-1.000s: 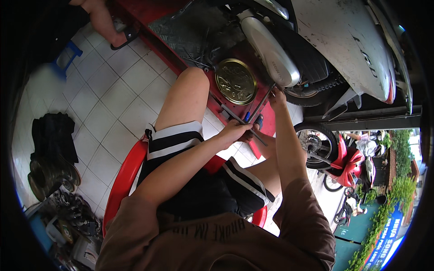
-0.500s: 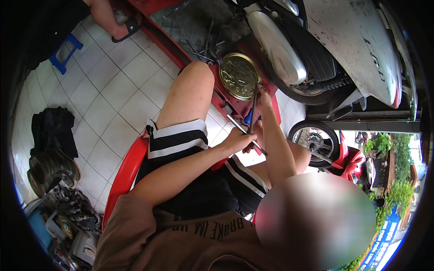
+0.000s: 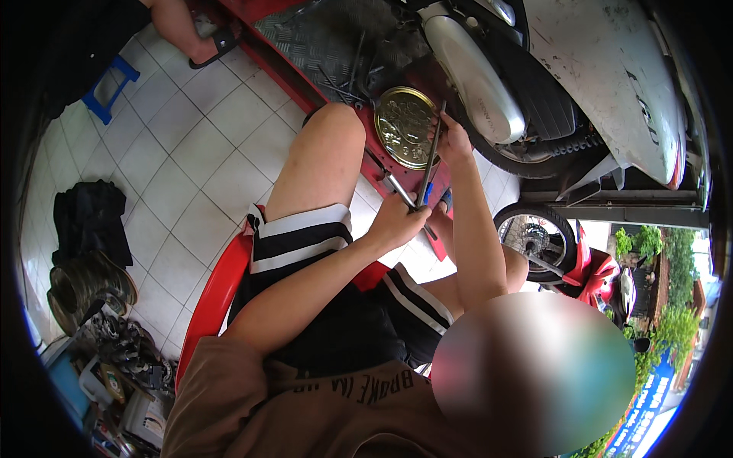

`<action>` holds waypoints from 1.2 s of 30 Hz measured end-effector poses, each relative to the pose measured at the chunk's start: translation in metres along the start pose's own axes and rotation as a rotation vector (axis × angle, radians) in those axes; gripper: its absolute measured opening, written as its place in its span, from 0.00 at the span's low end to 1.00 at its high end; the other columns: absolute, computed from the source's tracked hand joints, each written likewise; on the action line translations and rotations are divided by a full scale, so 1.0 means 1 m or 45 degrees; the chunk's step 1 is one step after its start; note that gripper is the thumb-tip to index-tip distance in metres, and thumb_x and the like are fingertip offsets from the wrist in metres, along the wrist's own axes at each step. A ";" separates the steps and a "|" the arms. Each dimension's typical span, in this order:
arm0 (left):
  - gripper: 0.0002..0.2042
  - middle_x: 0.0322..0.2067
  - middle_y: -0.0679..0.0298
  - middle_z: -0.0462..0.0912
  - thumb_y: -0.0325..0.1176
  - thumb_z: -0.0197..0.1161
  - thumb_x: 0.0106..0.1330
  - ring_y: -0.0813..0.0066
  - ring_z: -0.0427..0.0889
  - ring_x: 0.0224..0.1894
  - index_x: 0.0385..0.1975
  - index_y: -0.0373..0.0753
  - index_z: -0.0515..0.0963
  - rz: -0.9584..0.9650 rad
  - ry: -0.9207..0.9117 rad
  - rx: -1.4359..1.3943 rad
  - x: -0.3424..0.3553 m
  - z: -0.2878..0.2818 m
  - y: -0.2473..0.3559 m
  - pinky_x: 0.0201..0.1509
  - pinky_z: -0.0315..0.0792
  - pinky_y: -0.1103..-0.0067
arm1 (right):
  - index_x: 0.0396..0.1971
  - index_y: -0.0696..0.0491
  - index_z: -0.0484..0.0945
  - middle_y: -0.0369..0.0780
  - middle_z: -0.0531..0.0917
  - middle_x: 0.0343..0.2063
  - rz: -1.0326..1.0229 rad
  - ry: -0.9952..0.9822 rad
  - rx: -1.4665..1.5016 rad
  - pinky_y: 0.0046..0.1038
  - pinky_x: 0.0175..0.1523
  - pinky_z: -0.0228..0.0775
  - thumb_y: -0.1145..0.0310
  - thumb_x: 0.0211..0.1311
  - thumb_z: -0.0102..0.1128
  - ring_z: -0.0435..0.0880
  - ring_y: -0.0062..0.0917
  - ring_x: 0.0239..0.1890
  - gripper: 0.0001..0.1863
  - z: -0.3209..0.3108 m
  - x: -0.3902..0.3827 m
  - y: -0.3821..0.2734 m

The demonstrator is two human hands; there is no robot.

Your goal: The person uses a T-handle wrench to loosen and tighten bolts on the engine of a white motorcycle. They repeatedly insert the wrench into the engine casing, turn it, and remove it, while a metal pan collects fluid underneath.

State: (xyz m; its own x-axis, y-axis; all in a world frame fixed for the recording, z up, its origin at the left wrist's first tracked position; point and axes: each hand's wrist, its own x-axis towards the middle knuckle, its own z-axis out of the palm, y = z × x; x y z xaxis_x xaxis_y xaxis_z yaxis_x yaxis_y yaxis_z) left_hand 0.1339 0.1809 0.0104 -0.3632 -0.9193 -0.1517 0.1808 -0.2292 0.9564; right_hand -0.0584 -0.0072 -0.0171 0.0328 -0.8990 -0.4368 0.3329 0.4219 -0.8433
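My right hand [image 3: 456, 142] is closed around a long dark metal rod [image 3: 430, 166], its upper end beside a round gold-coloured tray [image 3: 388, 141]. Small metal parts and clear-looking liquid or film show in the tray, too shiny to make out. Lower down, my left hand [image 3: 398, 223] is wrapped round a shiny silver cylinder [image 3: 399, 189] with a thinner dark end. The lower end of the rod meets the cylinder at my left fingers; whether they are joined I cannot tell. A small blue piece [image 3: 427, 194] shows just behind the rod.
A red metal platform [image 3: 294, 84] carries loose wrenches [image 3: 341, 91] and the tray. A scooter [image 3: 489, 95] with its rear wheel stands close to the right. Behind my right forearm is another motorbike's wheel [image 3: 538, 242]. A person's sandalled foot [image 3: 217, 47] and a blue stool [image 3: 111, 90] are at the far left.
Both hands have shifted a little up and away from my lap, carrying the rod and cylinder. The rod's upper end now sits higher, beside the tray's right rim.
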 end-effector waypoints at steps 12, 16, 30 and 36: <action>0.19 0.16 0.57 0.79 0.38 0.46 0.72 0.72 0.79 0.18 0.24 0.28 0.72 0.105 0.272 0.162 0.030 -0.006 -0.019 0.22 0.71 0.78 | 0.44 0.51 0.74 0.36 0.75 0.25 -0.104 0.241 -0.051 0.27 0.29 0.65 0.64 0.69 0.46 0.69 0.24 0.23 0.11 0.000 0.037 -0.024; 0.19 0.17 0.57 0.79 0.38 0.47 0.72 0.73 0.80 0.18 0.23 0.28 0.71 -0.019 0.224 -0.042 0.031 -0.009 -0.008 0.20 0.72 0.79 | 0.41 0.51 0.75 0.36 0.77 0.28 -0.079 0.222 -0.019 0.26 0.33 0.66 0.65 0.67 0.49 0.72 0.23 0.26 0.09 -0.011 0.036 -0.028; 0.16 0.18 0.45 0.77 0.33 0.51 0.67 0.53 0.79 0.19 0.21 0.27 0.74 0.187 0.520 0.780 0.037 -0.046 0.014 0.23 0.70 0.66 | 0.52 0.56 0.70 0.38 0.79 0.44 0.236 -0.232 -0.540 0.25 0.47 0.67 0.62 0.64 0.54 0.76 0.22 0.43 0.20 0.057 -0.145 0.000; 0.20 0.16 0.61 0.77 0.41 0.44 0.73 0.75 0.76 0.14 0.24 0.32 0.73 -0.230 0.288 0.098 0.052 -0.056 0.030 0.16 0.70 0.81 | 0.44 0.55 0.73 0.39 0.81 0.35 0.207 -0.460 -0.274 0.25 0.38 0.68 0.64 0.68 0.47 0.78 0.21 0.34 0.12 0.060 -0.124 0.033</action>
State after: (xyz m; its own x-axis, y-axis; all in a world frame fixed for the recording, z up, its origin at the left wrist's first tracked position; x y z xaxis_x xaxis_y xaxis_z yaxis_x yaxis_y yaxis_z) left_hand 0.1715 0.1088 0.0172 -0.1685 -0.9156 -0.3651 0.0590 -0.3791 0.9235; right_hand 0.0050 0.1110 0.0282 0.4085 -0.7860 -0.4640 0.0936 0.5417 -0.8354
